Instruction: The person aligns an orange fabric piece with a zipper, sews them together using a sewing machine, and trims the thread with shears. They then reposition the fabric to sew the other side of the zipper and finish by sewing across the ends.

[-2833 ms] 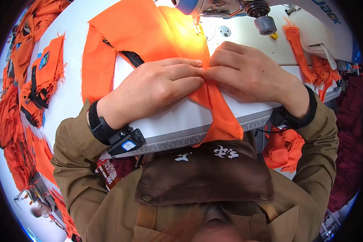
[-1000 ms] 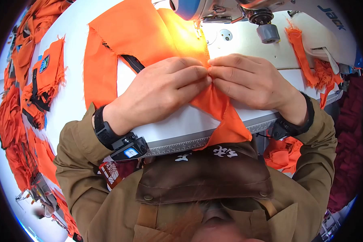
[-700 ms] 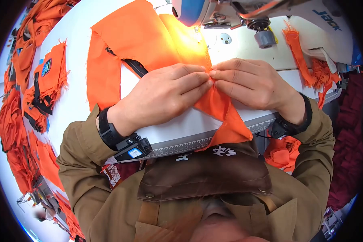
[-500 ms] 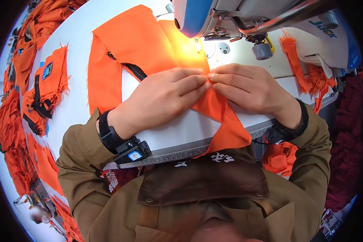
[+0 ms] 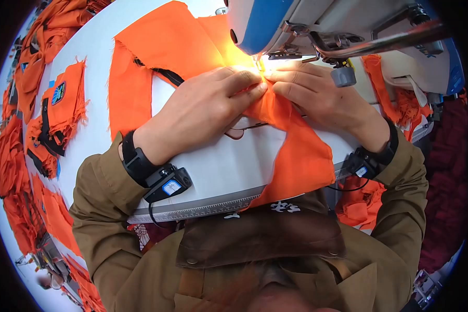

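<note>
A long piece of orange fabric spreads over the white table and narrows into a bunched part between my hands. My left hand pinches this fabric close to the sewing machine's lit needle area. From the other side my right hand grips the same piece, fingertips almost meeting the left ones. Right above the fingers is the head of the sewing machine. The fabric's loose end hangs over the table's front edge. A black strip shows beneath the cloth by my left wrist. My fingers hide the pinched edges.
Orange pieces with a badge lie at the table's left. Orange scraps rest right of the machine. A measuring tape runs along the front edge. Heaps of orange cloth fill the far left; dark red cloth hangs at right.
Both hands have moved forward with the orange fabric, up to the needle area. The fabric's hanging end has opened out wider near the front edge. The hands keep their pinch.
</note>
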`<state>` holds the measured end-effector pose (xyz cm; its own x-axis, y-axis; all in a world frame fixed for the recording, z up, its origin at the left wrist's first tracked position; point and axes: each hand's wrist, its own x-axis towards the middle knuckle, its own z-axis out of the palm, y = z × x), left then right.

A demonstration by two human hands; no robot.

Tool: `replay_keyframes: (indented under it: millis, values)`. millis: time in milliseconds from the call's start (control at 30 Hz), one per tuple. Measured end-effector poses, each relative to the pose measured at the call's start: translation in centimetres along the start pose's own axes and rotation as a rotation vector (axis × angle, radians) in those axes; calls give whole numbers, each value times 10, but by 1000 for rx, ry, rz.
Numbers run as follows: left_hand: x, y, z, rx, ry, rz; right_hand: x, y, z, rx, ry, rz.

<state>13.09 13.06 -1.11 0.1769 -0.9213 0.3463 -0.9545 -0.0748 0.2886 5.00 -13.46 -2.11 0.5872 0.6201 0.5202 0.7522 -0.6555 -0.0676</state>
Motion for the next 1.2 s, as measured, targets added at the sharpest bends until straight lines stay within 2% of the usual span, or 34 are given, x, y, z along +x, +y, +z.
replay_keyframes:
  millis: [267,1200]
  values:
    - [1,-9,0,49,-5,-29,-8,8,4,75,-69,118]
    - [2,-25,-5,-8,-55,-59,-12,15,14,72,15,72]
